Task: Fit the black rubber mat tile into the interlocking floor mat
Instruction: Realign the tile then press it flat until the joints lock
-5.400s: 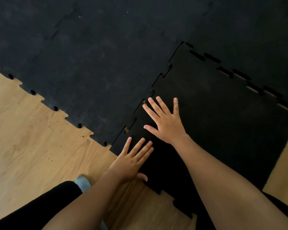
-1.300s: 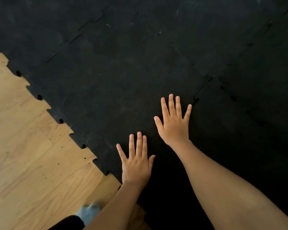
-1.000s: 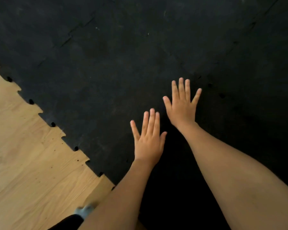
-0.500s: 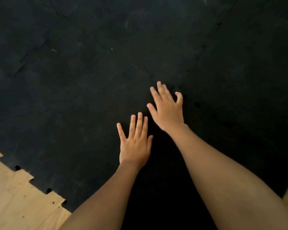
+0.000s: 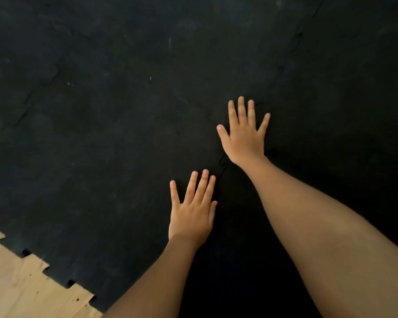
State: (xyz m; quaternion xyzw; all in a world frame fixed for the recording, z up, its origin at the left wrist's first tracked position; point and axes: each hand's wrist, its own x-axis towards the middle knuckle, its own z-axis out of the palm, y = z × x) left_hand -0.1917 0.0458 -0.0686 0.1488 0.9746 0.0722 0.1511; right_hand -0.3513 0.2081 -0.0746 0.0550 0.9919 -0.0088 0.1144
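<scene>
Head view: both hands spread flat, pressing mat tile seam.

A: Floor, item one?
B: Pale wood flooring, grain visible, small dark specks; lies below and left of the hands, at the lower-left corner.
A: Its border?
B: A stepped, notched line against black matting.
A: Light?
B: Dim overall; the wood is the brightest surface.

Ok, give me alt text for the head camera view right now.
Two bare hands, the left hand and right hand, press flat with fingers spread on black interlocking rubber floor mat, either side of a toothed seam. Light wooden floor shows at lower left.
</scene>
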